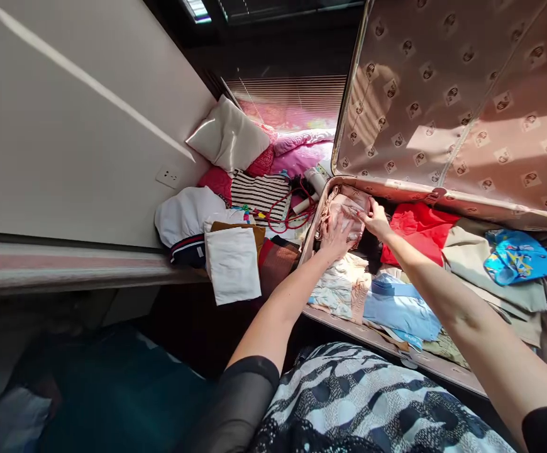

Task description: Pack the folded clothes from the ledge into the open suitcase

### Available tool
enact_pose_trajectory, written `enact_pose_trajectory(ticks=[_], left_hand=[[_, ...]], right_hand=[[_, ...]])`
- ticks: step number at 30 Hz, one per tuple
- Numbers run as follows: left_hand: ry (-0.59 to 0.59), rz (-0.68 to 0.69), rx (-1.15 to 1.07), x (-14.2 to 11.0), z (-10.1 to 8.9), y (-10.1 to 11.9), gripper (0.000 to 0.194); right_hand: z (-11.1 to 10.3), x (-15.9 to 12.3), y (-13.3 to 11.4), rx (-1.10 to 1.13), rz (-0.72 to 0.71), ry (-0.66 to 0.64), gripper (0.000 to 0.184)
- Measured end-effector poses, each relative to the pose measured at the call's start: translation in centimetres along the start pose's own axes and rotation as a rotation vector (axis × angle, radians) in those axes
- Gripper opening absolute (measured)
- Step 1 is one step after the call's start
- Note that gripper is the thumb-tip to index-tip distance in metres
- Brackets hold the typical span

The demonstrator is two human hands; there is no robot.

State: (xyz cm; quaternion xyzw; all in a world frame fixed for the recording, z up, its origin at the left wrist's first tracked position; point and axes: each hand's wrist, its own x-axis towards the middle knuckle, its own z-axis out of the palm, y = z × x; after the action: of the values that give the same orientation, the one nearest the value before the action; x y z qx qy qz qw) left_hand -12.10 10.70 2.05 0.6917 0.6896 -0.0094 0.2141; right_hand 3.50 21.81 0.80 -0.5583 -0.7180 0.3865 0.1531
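Observation:
An open suitcase (pixel 396 352) lies on the bed in front of me, its patterned lid (pixel 466 94) standing up. My left hand (pixel 336 234) lies flat with spread fingers on a pale pink folded garment (pixel 344 207) in the suitcase's far left corner. My right hand (pixel 375 218) pinches the same garment's edge just to the right. Beside it lie a red cloth (pixel 419 229), a cream floral piece (pixel 339 286), a light blue garment (pixel 400 308), beige clothing (pixel 485 264) and a bright blue printed item (pixel 516 255).
Left of the suitcase lie a white folded cloth (pixel 232 264), brown and maroon cloth (pixel 278 261), a striped top (pixel 260 192), a red cord (pixel 292 211), white bundles (pixel 186 214) and pillows (pixel 229 135). A wall (pixel 66 126) with a socket (pixel 168 176) runs along the left.

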Motion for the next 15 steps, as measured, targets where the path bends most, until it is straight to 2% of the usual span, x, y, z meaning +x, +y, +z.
enact_pose_trajectory(ticks=[3,6,8,10,12,15], left_hand=[[-0.02,-0.059,-0.019,0.5,0.4,1.0,0.085],[-0.164,-0.129,-0.13,2.2,1.2,1.5,0.087],[-0.234,-0.143,-0.205,3.3,1.3,1.5,0.094],[-0.232,-0.11,-0.243,3.5,0.6,1.5,0.099],[-0.13,-0.002,-0.252,2.2,-0.6,1.5,0.083],[0.204,0.218,-0.287,-3.0,-2.9,-0.4,0.045]], right_hand=[[0.7,-0.5,0.0,-0.214,-0.066,0.051,0.069],[1.5,0.4,1.4,-0.247,-0.234,-0.065,0.054],[1.8,1.8,2.6,-0.212,-0.202,-0.137,0.052],[1.8,3.4,3.2,-0.188,-0.124,-0.183,0.056],[1.4,4.2,3.1,-0.196,-0.063,-0.193,0.059],[0.2,3.0,2.3,-0.254,-0.031,-0.09,0.063]])
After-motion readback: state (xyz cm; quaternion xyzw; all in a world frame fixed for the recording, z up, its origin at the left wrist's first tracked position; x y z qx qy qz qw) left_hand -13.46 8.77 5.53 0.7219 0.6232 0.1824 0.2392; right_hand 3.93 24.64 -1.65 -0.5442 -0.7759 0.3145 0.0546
